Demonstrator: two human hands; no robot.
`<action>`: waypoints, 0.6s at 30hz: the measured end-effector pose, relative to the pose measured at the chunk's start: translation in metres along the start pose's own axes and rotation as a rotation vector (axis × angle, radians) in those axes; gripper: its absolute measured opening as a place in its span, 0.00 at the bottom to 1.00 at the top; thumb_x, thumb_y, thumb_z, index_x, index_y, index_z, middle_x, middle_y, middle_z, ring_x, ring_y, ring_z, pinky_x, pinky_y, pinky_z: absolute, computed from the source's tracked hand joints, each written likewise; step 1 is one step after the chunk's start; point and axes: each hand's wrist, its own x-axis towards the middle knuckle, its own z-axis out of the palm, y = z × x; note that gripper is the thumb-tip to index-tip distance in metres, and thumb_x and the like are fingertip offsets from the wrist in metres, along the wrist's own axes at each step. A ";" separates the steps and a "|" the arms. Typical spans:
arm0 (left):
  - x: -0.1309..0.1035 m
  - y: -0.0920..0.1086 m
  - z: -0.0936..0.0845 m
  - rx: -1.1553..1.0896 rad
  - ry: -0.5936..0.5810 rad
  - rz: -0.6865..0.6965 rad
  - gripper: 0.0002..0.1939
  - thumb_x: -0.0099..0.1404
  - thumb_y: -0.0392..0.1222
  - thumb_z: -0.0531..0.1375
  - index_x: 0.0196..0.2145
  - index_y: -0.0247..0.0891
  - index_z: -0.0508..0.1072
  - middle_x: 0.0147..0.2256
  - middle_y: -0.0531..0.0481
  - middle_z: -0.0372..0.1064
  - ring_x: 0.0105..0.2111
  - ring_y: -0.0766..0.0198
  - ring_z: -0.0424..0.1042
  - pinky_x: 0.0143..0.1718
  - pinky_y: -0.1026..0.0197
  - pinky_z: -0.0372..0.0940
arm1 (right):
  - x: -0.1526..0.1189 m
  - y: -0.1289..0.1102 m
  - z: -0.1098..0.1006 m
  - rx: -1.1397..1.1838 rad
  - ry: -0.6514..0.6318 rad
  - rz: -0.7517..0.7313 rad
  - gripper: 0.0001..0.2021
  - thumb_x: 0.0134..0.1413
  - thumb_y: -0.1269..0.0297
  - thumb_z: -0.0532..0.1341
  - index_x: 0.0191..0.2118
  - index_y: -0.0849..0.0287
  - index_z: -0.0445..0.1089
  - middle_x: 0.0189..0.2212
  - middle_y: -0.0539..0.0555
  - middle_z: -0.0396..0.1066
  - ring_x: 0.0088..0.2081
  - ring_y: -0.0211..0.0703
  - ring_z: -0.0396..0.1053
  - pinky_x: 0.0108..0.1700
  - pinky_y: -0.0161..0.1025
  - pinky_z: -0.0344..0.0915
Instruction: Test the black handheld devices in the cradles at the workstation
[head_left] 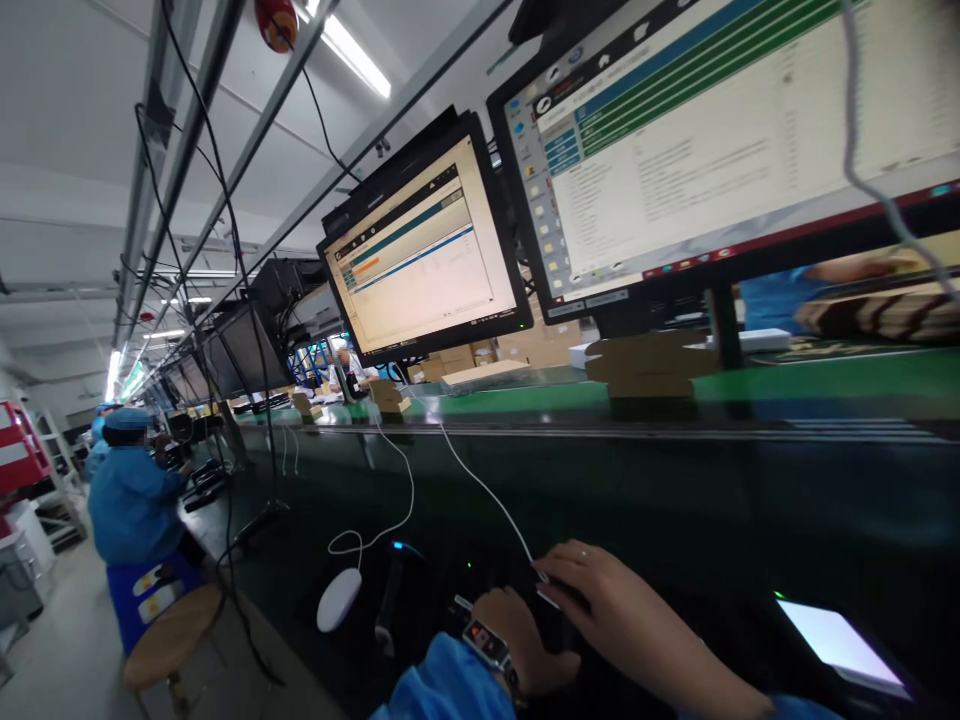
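My left hand [525, 640], with a watch on its wrist and a blue sleeve, is curled at the bottom centre against a dark device [564, 598] on the dark worktop. My right hand [607, 600], wearing a ring, lies over the same device with its fingers bent around the far end. A white cable [480, 485] runs down from the shelf and ends under my right fingertips. The device is mostly hidden by both hands and the dim light.
A white mouse [339, 598] lies left of my hands. A lit phone screen [840, 640] glows at the right. Two monitors [424, 245] [720, 130] hang above a green conveyor [825, 375] carrying cardboard boxes. A person in blue [131, 490] sits at far left beside a wooden stool [174, 635].
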 end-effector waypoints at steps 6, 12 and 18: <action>0.004 -0.008 0.000 0.195 -0.009 0.090 0.51 0.56 0.63 0.68 0.61 0.16 0.60 0.52 0.21 0.62 0.51 0.31 0.64 0.53 0.40 0.61 | -0.003 -0.006 -0.010 0.025 0.009 0.020 0.14 0.63 0.70 0.54 0.47 0.54 0.76 0.44 0.52 0.69 0.49 0.40 0.64 0.56 0.46 0.61; -0.003 0.010 -0.007 0.222 -0.024 0.022 0.44 0.60 0.54 0.65 0.60 0.12 0.60 0.49 0.23 0.63 0.49 0.37 0.66 0.51 0.45 0.63 | -0.005 -0.011 -0.017 0.026 0.049 0.022 0.13 0.61 0.71 0.56 0.48 0.57 0.75 0.44 0.53 0.69 0.49 0.40 0.64 0.55 0.43 0.59; -0.007 0.023 -0.005 0.299 0.042 0.032 0.39 0.56 0.51 0.65 0.58 0.21 0.65 0.56 0.28 0.57 0.52 0.39 0.60 0.53 0.45 0.61 | -0.008 -0.010 -0.016 0.029 0.103 -0.024 0.12 0.62 0.70 0.56 0.46 0.57 0.75 0.43 0.52 0.70 0.47 0.40 0.64 0.52 0.42 0.59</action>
